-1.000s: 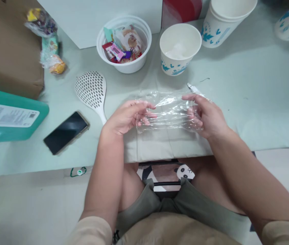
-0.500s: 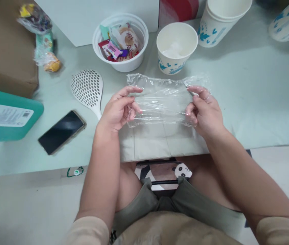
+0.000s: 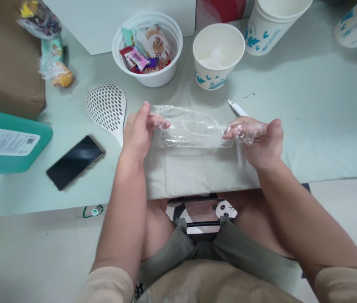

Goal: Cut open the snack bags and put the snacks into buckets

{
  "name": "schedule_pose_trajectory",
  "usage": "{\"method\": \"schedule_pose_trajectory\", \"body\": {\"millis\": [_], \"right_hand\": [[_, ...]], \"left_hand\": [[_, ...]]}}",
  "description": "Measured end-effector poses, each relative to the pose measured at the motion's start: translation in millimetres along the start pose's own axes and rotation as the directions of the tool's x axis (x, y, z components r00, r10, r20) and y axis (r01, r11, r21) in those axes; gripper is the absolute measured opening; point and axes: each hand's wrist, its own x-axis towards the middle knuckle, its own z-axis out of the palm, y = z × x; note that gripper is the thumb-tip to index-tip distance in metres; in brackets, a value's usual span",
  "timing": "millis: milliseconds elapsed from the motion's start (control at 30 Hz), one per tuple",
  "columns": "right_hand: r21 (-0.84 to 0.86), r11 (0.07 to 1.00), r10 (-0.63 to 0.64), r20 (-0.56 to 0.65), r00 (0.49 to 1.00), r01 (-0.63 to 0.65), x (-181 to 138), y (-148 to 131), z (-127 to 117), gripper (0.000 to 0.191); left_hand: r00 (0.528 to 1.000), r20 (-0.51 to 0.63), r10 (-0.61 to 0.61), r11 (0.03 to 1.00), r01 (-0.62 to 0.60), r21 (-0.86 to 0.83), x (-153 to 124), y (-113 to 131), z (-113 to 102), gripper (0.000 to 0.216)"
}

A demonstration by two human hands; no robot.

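The left hand [image 3: 136, 132] and right hand [image 3: 263, 143] face each other with the film [image 3: 194, 130] spanning the gap between them. Neither is clenched: the fingers reach inward, with film over or around them, while both thumbs stand up, apart from the fingers. The hands' spacing seems to be what holds the film spread rather than bunched; whether any hidden fingers pinch its edge, I cannot tell.

Just beyond the right fingers lies a slim tool [image 3: 236, 107], its near end hidden by that hand. Beside the left hand is the skimmer [image 3: 107, 107], its handle running behind the wrist; nearer the person and farther left lies the phone [image 3: 75, 163]. Beyond both hands stand the bowl [image 3: 161, 79], probably there to contain its wrapped snacks [image 3: 151, 48], and the cup [image 3: 210, 79], upright with something whitish inside.
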Motion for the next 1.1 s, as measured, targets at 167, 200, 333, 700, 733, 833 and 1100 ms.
{"method": "schedule_pose_trajectory", "body": {"millis": [167, 200, 333, 700, 733, 833, 1100], "right_hand": [[-0.399, 0.917, 0.012, 0.036, 0.999, 0.003, -3, -6, 1, 0.074], [-0.451, 0.892, -0.002, 0.008, 1.000, 0.005, -2, -6, 2, 0.068], [-0.599, 0.799, -0.104, -0.071, 0.992, 0.041, 6, 1, 4, 0.022], [-0.245, 0.957, 0.120, -0.154, 0.981, -0.156, 4, 8, 10, 0.047], [-0.173, 0.961, 0.189, -0.169, 0.967, -0.217, 6, 7, 10, 0.046], [0.093, 0.886, 0.463, -0.134, 0.876, -0.453, 12, 1, 10, 0.044], [0.120, 0.801, 0.577, 0.108, 0.810, -0.587, 8, -11, 15, 0.042]], "left_hand": [[0.975, 0.016, 0.222, 0.966, -0.222, 0.135, -4, -3, -2, 0.024], [0.968, 0.039, 0.246, 0.958, -0.249, 0.144, -5, -2, -3, 0.018], [0.932, 0.124, 0.341, 0.931, -0.353, 0.093, -5, -2, -4, 0.012], [0.997, 0.071, -0.005, 0.988, 0.016, -0.156, -6, 8, 11, 0.035], [0.997, 0.074, -0.007, 0.991, 0.017, -0.134, -6, 8, 11, 0.041], [0.993, 0.118, -0.007, 0.995, 0.019, -0.096, -6, 4, 11, 0.053], [0.995, 0.094, -0.034, 0.985, 0.049, -0.165, -7, 8, 6, 0.075]]}}
